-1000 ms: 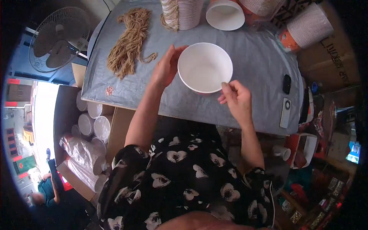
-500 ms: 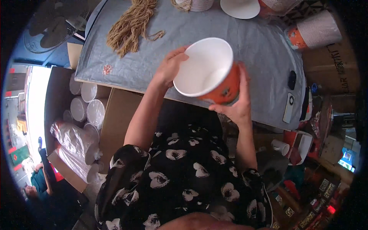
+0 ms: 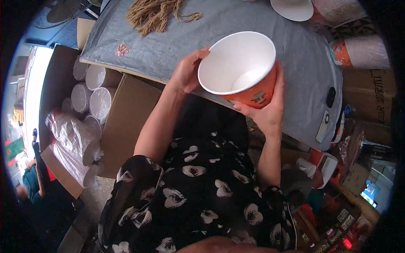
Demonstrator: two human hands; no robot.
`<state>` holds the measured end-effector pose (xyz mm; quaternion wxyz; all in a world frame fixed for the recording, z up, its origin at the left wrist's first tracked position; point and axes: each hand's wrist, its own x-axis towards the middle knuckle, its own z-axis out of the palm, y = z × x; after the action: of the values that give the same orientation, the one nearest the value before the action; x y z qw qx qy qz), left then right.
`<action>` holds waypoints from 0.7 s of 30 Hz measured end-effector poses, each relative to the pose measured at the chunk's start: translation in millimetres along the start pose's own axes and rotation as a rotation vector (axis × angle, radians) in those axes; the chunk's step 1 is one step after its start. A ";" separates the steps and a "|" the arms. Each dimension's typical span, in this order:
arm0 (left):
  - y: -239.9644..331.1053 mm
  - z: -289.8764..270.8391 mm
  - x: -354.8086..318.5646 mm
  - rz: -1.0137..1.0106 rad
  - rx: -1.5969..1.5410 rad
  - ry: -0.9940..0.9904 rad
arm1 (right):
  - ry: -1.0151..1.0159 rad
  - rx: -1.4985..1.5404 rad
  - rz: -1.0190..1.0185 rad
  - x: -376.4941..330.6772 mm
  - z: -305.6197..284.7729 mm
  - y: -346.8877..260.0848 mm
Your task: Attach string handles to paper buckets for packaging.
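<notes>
A large paper tub [image 3: 236,61], white inside with an orange printed outside, is held tilted over the table's near edge, its open mouth facing me. My left hand [image 3: 188,72] grips its left side, with the thumb at the rim and the other fingers partly hidden behind the wall. Around the lower right side curls my right hand [image 3: 268,110], thumb under the orange print and fingers along the far right wall. The tub's inside is bare white down to its round bottom.
On the grey-covered table [image 3: 168,55] lie a tan string bundle [image 3: 156,14], orange-white bits [image 3: 122,50], a white disc [image 3: 292,8] and a white handheld device [image 3: 323,125]. Wrapped tub stacks [image 3: 366,52] stand right. A cardboard box [image 3: 130,122] holds more stacks left; beyond sits a person [image 3: 31,180].
Both hands have carried the tub a little right and up, turning it slightly so more of its inside bottom shows. The view has shifted, with the table's far items sliding upward.
</notes>
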<state>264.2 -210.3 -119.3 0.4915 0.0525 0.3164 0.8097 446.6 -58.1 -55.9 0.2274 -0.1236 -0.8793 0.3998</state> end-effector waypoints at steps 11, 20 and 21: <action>1.1 9.1 -7.5 -0.005 0.005 0.130 | 0.000 0.162 0.083 2.1 -6.0 5.0; 1.8 20.0 -0.1 -0.019 0.119 0.281 | 0.012 0.024 0.123 5.6 -2.1 -1.1; 2.8 25.1 -0.9 -0.031 0.146 0.335 | 0.022 -0.010 0.097 5.2 -2.3 -1.2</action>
<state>272.5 -200.4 -97.6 0.4391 -0.0523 0.4527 0.7743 443.2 -55.3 -52.1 0.2167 -0.1718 -0.8717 0.4046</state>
